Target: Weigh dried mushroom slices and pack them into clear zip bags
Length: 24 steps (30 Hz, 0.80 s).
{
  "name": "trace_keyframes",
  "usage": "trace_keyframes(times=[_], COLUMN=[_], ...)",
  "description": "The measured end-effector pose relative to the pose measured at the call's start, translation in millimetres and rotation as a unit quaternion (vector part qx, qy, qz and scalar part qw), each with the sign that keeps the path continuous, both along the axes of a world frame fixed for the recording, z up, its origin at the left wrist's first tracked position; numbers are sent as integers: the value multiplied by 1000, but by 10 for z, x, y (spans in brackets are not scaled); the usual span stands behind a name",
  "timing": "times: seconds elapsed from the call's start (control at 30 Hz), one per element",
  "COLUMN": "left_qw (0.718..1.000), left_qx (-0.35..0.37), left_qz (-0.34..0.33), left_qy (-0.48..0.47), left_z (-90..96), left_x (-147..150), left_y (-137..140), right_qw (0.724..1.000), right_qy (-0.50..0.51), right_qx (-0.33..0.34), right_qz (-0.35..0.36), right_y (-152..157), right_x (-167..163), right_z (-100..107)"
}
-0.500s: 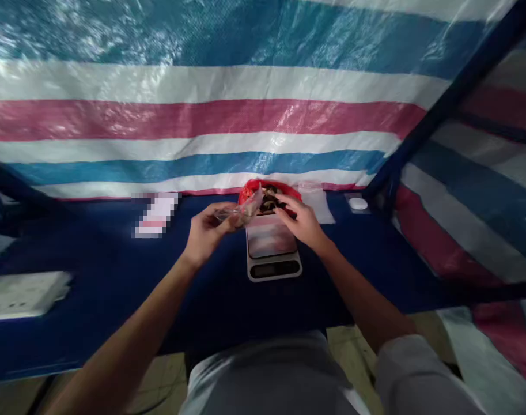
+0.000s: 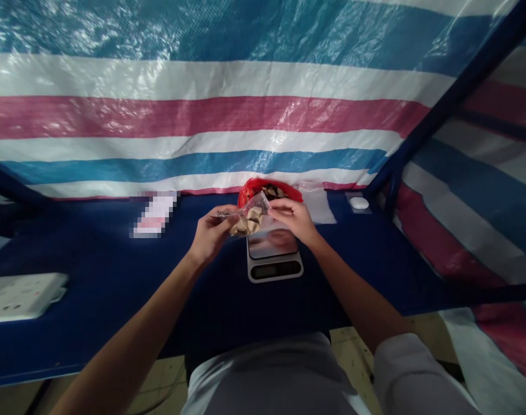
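1 clear bag (image 2: pixel 248 218): holds tan pieces (image 2: pixel 254 221); hangs raised above the far part of the scale (image 2: pixel 273 248), not yet let go; whether sealed, cannot tell.
Left hand (image 2: pixel 209 231): grips the bag's left side.
Right hand (image 2: pixel 295 220): appears to pinch the bag's upper right edge.
Tan pieces: judged partly bagged, already inside the clear bag.
Red bag (image 2: pixel 247 190): lies open beyond the scale, with more pieces (image 2: pixel 275 191) inside, seemingly left undone so far.
Display (image 2: pixel 276 269): too dim to read.
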<state>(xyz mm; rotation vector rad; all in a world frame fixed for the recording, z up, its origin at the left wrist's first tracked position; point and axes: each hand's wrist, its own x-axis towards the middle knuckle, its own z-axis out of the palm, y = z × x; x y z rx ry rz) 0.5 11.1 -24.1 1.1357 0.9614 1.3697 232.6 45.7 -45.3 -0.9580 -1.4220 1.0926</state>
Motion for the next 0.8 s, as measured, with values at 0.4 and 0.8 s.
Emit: trace_keyframes(times=[0.4, 0.8], left_qw=[839, 944], left_qx=[302, 21], left_qz=[109, -40], left_qy=[440, 326], left_z=[79, 279], left_x=[-196, 184], left_y=[169, 587], right_qw=[996, 964], right_qy=[-87, -241], right_qx=[0, 112], right_qz=[16, 15], right_y=[234, 342], right_x=[-127, -177], right_z=[51, 336])
